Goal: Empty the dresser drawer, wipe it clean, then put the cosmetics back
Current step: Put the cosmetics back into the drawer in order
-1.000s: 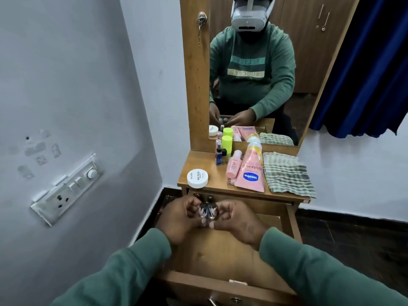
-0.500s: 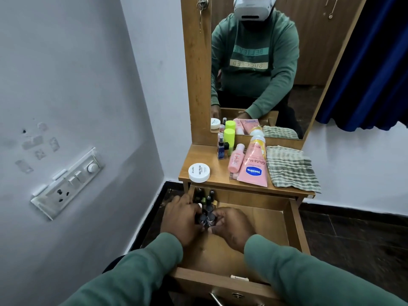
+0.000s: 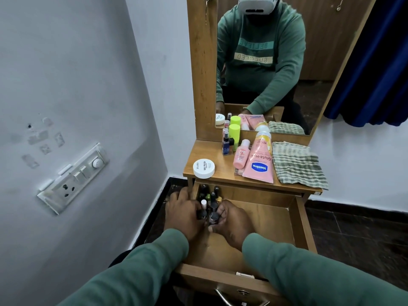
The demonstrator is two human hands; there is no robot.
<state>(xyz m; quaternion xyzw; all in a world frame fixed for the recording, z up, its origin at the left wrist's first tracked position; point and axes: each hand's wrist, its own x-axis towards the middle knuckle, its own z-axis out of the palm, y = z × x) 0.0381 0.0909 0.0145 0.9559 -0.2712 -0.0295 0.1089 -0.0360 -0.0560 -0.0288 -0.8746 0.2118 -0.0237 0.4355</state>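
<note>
Restocking is seemingly getting underway: left hand [image 3: 183,215] and right hand [image 3: 231,219] are each clamping fingers [image 3: 221,212] round small bottles [image 3: 213,217] in the back-left corner of the drawer [image 3: 305,228]. Next move is calling for upright release beside those standing.

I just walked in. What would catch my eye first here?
Two hands, the left hand and the right hand, grip small dark bottles at the back left of the open wooden drawer. On the dresser top above lie a pink Vaseline tube and a checked cloth; behind them a mirror reflects the person in a green sweatshirt.
</note>
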